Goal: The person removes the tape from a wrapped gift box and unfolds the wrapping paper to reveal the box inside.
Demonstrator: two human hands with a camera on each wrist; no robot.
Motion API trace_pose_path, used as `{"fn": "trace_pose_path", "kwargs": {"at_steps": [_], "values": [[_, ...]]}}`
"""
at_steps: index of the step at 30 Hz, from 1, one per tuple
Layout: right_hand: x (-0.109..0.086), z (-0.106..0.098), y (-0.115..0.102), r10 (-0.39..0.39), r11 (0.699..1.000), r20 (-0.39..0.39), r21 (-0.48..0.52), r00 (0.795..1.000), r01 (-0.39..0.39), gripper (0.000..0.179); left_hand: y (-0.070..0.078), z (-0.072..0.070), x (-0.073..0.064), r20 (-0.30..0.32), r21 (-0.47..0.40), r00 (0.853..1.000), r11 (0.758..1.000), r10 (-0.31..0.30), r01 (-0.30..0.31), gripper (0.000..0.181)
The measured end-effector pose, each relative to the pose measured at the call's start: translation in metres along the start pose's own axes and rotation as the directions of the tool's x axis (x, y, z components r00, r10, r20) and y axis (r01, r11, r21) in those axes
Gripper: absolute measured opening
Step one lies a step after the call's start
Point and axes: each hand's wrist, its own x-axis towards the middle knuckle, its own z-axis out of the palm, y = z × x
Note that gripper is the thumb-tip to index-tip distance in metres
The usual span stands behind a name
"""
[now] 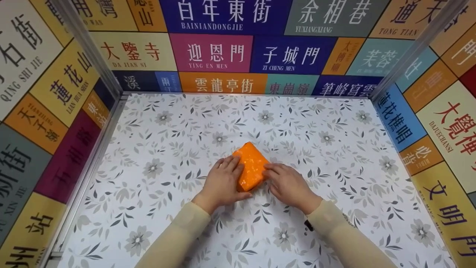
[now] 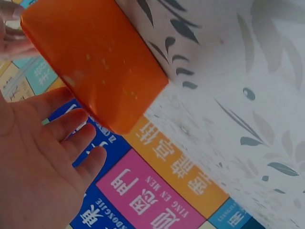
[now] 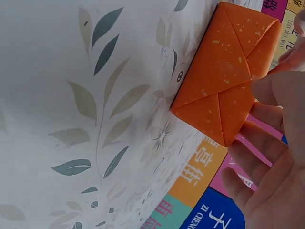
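Observation:
An orange paper-wrapped box (image 1: pixel 253 167) with pale flecks rests on the table between the two hands. In the right wrist view its end face (image 3: pixel 233 71) shows triangular folds and creases. My left hand (image 1: pixel 223 180) holds its left side, fingers along the edge and thumb by the near end. In the left wrist view the left hand (image 2: pixel 47 152) has its lower fingers loosely bent below the box (image 2: pixel 95 62). From the right, my right hand (image 1: pixel 288 184) grips the corner, with its thumb (image 3: pixel 267 90) against the folded end and fingers around the edge.
A white tabletop (image 1: pixel 167 212) with grey leaves and flowers lies under the hands. Colourful panels (image 1: pixel 212 54) with Chinese lettering stand behind it and along both sides. Metal posts (image 1: pixel 405 48) mark the back corners. A dark band (image 1: pixel 308 225) shows at the right cuff.

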Motion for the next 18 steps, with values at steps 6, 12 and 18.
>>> {"fn": "trace_pose_path", "kwargs": {"at_steps": [6,12,18], "values": [[0.0,0.001,-0.004,-0.031,0.999,-0.034,-0.011,0.999,0.031,0.034,0.005,0.005,-0.004,-0.102,0.053,0.993,0.997,0.055,-0.05,0.075],[0.002,0.0,-0.01,-0.043,0.998,-0.045,-0.042,0.998,0.041,0.038,0.001,0.005,-0.004,-0.154,0.055,0.985,0.996,0.08,-0.072,0.051],[0.004,-0.004,-0.015,-0.024,0.997,-0.021,-0.073,0.999,0.023,0.047,0.0,0.002,-0.002,-0.14,0.058,0.987,0.996,0.075,-0.068,0.038]]}}
